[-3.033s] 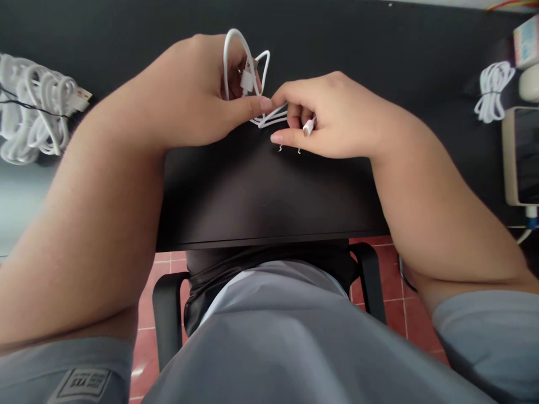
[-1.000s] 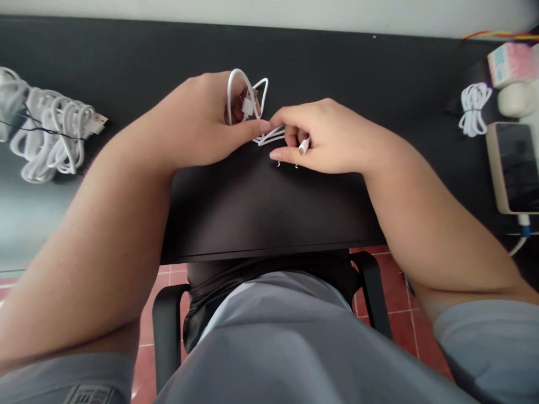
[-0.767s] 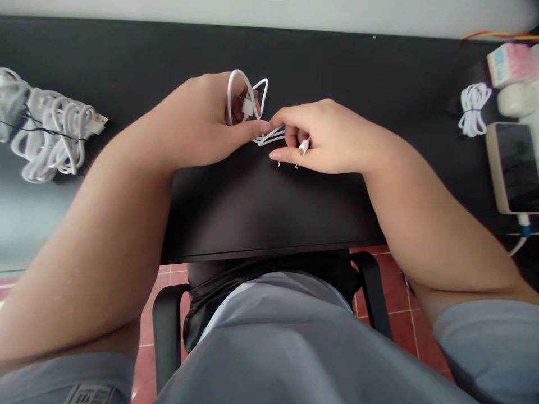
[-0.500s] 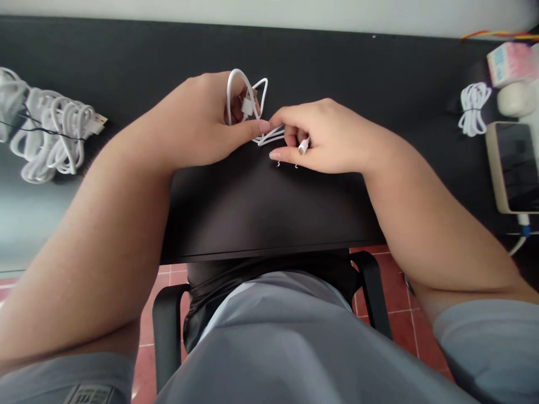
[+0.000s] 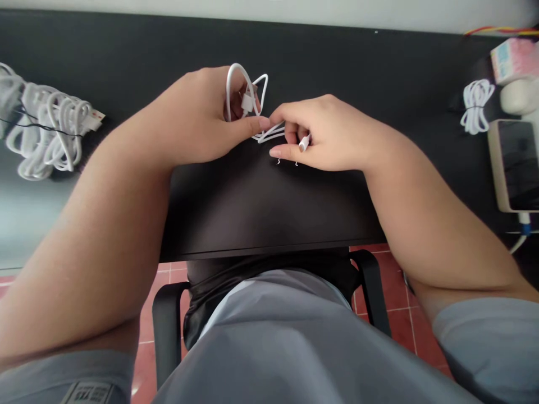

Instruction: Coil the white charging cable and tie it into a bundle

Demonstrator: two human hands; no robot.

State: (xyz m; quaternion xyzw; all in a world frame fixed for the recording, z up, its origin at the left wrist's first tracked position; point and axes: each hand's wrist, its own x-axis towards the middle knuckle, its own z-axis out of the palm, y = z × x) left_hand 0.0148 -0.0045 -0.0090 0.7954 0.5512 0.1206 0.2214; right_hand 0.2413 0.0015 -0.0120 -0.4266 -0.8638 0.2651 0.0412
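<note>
Between my hands a white USB cable (image 5: 272, 134) is gathered in loose loops above the dark desk. My left hand (image 5: 210, 115) is closed around one end, where a loop arches up and a USB plug (image 5: 247, 102) shows by the fingers. My right hand (image 5: 326, 132) grips the strands at the other side, with the small connector (image 5: 304, 143) poking out between thumb and curled fingers. The tips of both hands nearly meet. Two tiny white curved bits (image 5: 296, 164) show just under my right thumb.
Bundled white cables (image 5: 50, 126) lie at the left. On the right are a tied white cable (image 5: 477, 106), a pink-and-white box (image 5: 514, 60), a white rounded object (image 5: 517, 96) and a phone-like device (image 5: 514, 165) with a cord plugged in. The desk edge (image 5: 269, 249) runs close to my body.
My hands hold nearly the same pose on the cable. The whole view has shifted very slightly, with the desk items a little higher in the picture.
</note>
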